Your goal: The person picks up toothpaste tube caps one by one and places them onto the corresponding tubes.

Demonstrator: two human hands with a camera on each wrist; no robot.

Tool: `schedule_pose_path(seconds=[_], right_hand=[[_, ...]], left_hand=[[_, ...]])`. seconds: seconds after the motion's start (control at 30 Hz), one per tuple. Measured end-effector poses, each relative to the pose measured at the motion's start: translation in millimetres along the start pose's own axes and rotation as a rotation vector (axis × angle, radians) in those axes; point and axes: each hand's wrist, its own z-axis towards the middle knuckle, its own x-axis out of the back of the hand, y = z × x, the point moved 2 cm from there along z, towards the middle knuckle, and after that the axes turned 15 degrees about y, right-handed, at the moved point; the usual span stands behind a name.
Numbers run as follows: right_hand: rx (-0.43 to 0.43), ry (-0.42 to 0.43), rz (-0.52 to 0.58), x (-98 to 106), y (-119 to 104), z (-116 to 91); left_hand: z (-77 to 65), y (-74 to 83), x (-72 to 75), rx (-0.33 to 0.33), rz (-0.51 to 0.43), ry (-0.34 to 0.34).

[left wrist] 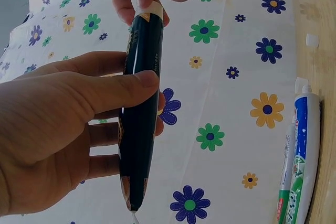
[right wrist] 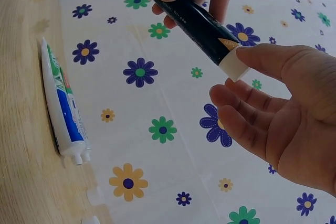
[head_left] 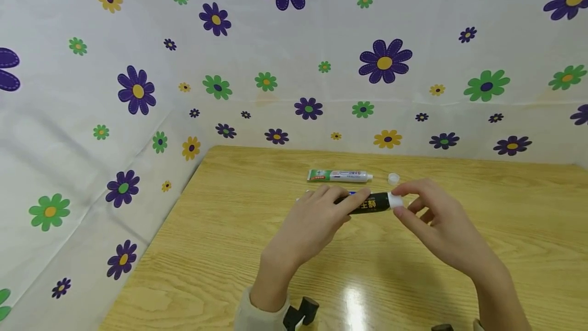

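A black toothpaste tube (head_left: pixel 374 202) with gold lettering is held above the table in my left hand (head_left: pixel 312 218). In the left wrist view, that hand's thumb lies across the front of the tube (left wrist: pixel 139 124) and its fingers wrap behind. The tube's white cap (head_left: pixel 395 200) sits on its right end. My right hand (head_left: pixel 441 223) pinches this cap between thumb and index finger, seen also in the right wrist view around the cap (right wrist: pixel 233 66). Whether the cap is loosened, I cannot tell.
On the wooden table (head_left: pixel 206 249) lie a green-and-white toothpaste tube (head_left: pixel 340 175) without a cap and a blue-and-white tube (left wrist: pixel 307 150), mostly hidden by my left hand in the head view. A loose white cap (head_left: pixel 393 178) lies near them. Flowered cloth (head_left: pixel 331 34) stands behind.
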Motion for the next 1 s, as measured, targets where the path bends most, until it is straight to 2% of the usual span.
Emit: schedule_pose_path(seconds=[0.2, 0.4, 0.5, 0.6, 0.77, 1.0], right_hand=[[0.001, -0.001, 0.002, 0, 0, 1], [-0.015, -0.026, 0.014, 0, 1, 1], [-0.015, -0.036, 0.055, -1, 2, 1], [-0.010, -0.035, 0.141, -4, 3, 0], [-0.009, 0.008, 0.269, -10, 3, -2], [-0.020, 0.114, 0.307, -19, 1, -3]], left_hand=[[1.0, -0.4, -0.9, -0.003, -0.012, -0.001], [0.5, -0.8, -0.1, 0.021, -0.068, -0.021], [-0.2, -1.0, 0.2, 0.027, -0.095, -0.020], [-1.2, -1.8, 1.2, 0.030, -0.118, -0.006], [-0.9, -3.3, 2.7, 0.022, -0.132, 0.031], [-0.7, -4.9, 3.9, 0.004, -0.129, 0.076]])
